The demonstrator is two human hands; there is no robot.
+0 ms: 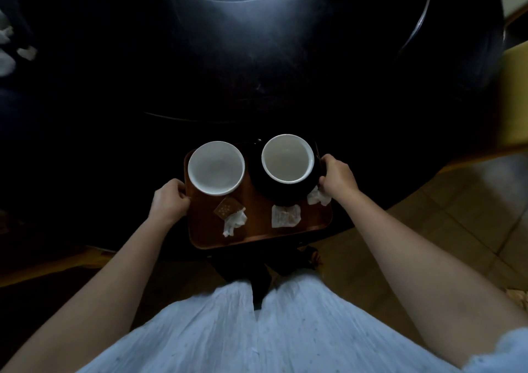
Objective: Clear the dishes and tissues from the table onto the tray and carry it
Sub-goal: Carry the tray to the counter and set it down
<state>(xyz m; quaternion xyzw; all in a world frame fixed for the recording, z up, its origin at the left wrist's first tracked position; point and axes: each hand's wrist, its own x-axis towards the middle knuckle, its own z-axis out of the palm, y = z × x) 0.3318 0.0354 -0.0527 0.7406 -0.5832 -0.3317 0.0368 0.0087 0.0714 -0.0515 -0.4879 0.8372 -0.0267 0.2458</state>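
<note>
Carrying the tray (258, 237) at centre frame, tilting could slide the two white bowls (216, 168) or shake off the loose tissues (234, 222), since nothing holds them down. The left hand (170, 201) is clamped on the tray's left rim, the right hand (337, 177) on its right rim, fingers curled under, beside the dark table (257, 72).

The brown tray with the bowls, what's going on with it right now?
A person grips the brown wooden tray at both sides, left hand and right hand. It carries two white bowls, the right one on a black dish, plus crumpled tissues and wrappers. More white tissues lie on the dark round table.
</note>
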